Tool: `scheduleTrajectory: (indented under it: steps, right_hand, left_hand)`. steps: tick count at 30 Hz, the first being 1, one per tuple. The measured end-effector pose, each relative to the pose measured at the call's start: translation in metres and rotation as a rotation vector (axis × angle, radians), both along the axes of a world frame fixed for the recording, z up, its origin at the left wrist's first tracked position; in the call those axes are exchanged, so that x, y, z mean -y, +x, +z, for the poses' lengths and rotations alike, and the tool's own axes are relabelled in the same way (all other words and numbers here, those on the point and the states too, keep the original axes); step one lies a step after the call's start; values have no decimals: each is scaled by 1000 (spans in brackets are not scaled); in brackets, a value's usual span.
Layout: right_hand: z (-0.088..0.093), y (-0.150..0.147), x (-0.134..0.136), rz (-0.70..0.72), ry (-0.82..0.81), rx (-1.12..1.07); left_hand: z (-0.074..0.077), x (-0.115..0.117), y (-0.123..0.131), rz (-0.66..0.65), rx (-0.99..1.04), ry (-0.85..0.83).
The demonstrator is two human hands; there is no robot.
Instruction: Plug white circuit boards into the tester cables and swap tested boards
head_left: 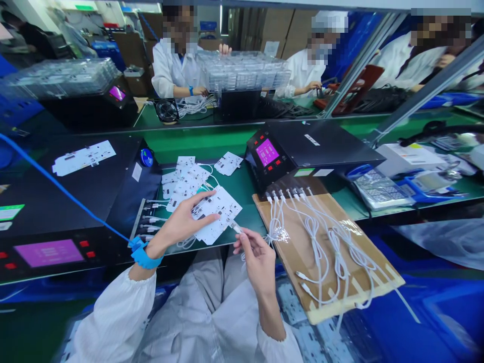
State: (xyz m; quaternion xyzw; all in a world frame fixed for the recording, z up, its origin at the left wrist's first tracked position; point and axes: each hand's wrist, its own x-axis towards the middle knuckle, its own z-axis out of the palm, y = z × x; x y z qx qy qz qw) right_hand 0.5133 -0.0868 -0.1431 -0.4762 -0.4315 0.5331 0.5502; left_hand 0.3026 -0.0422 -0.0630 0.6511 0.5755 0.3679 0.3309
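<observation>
We're gripping a flat white circuit board (223,209) over the green tabletop (242,186) with our left hand (187,216), right hand (257,256) pinching a white cable plug (236,228) at its edge, probably connecting, the next push needing straight alignment.

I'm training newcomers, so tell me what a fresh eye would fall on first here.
Probably the flat white circuit board in the left hand, centre, with a slim white cable plug at its edge in the right hand. Next, the bright magenta rectangular screens on black boxes to either side. Then the brown cardboard sheet at right, with looped white cables over it.
</observation>
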Motion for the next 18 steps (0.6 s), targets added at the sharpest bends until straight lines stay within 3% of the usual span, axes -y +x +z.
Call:
scheduleTrajectory:
  steps: [6,10,14,18]
  right_hand:
    - [-2,-3,-4,-170,-6,-125]
    - [-7,1,-4,-167,2,-124]
    - [-8,11,-4,-265,31,14]
    - [3,13,-6,-310,175,191]
  left_hand:
    - [5,-3,10,21,28,-90]
    - [5,-5,12,-30,5,-202]
    - [10,-10,7,-42,-112,-188]
    - [25,-10,10,-160,-236,-158]
